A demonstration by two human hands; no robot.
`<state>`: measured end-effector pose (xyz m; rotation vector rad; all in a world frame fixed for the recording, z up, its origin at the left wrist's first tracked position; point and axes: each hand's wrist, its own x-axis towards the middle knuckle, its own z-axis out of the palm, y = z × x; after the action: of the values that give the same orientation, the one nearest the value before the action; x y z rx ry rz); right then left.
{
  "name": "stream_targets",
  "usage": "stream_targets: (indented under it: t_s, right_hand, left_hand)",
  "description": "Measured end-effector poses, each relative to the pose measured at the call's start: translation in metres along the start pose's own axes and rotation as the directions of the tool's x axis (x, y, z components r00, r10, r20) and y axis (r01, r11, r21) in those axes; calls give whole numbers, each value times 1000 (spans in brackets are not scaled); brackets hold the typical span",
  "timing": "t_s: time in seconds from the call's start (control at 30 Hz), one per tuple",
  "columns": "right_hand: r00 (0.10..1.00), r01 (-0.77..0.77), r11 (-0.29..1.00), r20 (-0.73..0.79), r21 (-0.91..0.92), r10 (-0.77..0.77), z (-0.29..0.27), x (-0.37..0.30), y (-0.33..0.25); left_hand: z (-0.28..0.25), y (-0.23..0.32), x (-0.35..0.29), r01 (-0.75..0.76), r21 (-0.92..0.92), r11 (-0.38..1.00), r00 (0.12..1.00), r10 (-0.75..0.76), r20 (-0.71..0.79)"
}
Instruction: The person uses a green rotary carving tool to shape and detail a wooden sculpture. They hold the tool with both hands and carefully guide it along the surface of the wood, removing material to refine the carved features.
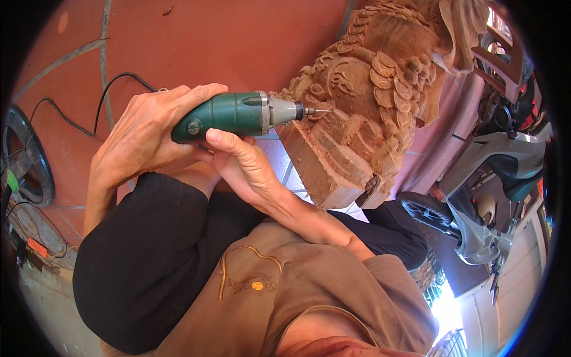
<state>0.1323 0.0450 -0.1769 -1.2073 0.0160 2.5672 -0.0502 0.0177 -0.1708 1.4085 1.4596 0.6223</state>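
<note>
A green electric rotary carving tool (229, 114) with a grey nose lies across the middle, its thin bit (323, 111) pointing right. From the left, my left hand (140, 122) wraps round the back of its body. My right hand (241, 157) grips it from below, the thumb pressed along its near side; some fingers are hidden under the tool. At the bit's tip stands a brown wood carving (351, 113) with round coin-like discs, folds and a squared base. Whether the tip touches the wood I cannot tell.
A black cord (89, 128) loops over the orange tiled floor (196, 35) at left. A round black frame (27, 157) stands at the far left. My black-trousered knee (143, 256) rises below the tool. A motorbike (476, 196) and wooden furniture (505, 65) are at right.
</note>
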Motion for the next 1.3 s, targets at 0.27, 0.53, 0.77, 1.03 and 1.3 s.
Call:
stream_targets:
  t_s: [0.27,0.53,0.77,1.03,1.3]
  right_hand:
    - [1000,27,1000,10,-7,-27,7,6,-4]
    - [993,70,995,89,78,-76,16,9,-17]
    - [984,123,985,112,122,-136,18,17,-20]
    - [972,162,975,144,152,-183,13,20,-22]
    - [975,186,971,99,148,-201,14,21,-24]
  left_hand:
    - [-10,-2,8,-47,76,996,999,49,-18]
    - [-27,4,32,-170,216,962,985,165,43]
    - [-37,5,48,-231,277,933,972,211,100]
    - [-41,8,62,-314,332,889,949,287,127]
    - [-40,10,68,-319,330,888,947,285,148]
